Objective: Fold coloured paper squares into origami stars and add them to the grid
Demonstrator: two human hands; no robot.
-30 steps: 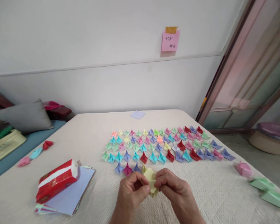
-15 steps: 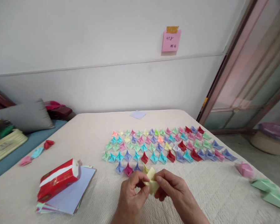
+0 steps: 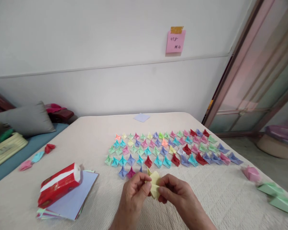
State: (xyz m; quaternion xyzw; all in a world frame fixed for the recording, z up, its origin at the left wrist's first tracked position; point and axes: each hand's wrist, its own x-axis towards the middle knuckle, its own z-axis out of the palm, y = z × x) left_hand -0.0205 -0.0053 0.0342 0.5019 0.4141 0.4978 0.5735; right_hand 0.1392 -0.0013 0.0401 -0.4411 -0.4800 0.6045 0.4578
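1. The left hand (image 3: 135, 191) has its grip clamped, thumb against fingers, on the left edge of a folded yellow paper (image 3: 154, 187).
2. The right hand (image 3: 177, 191) has its grip clamped on the paper's right side.
3. The yellow paper is between both hands, at the near side of rows of colourful paper boats (image 3: 158, 162).
4. Leftward, a red packet (image 3: 56, 188) lies on stacked paper sheets (image 3: 73, 198).

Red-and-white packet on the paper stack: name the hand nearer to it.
Left. The left hand is right of the red-and-white packet, not touching it; the right hand is farther right.
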